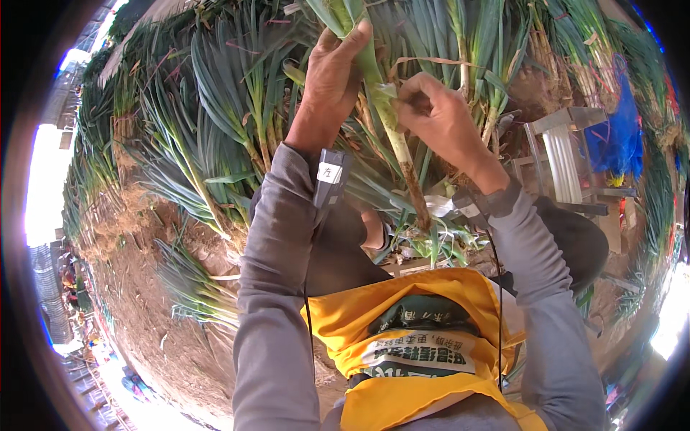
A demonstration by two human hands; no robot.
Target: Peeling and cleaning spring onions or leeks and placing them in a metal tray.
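Note:
A long green onion (397,140) slants down in front of me, its green leaves at the top and its brownish root end low and to the right. Near the leaves, my left hand (334,75) is closed around the stalk. My right hand (447,118) is at the stalk's right side below it, with thumb and forefinger curled into a pinch against the outer layer. A pale, loose flap of that layer sticks out by these fingertips. How much of it they grip is partly hidden.
Bundles of green onions (223,93) stand across the far side, and a smaller bunch (198,284) lies on the dirt floor at left. A metal-framed stool (564,154) stands at right beside blue plastic netting (618,129). Onion trimmings (449,241) lie before my yellow apron (424,287).

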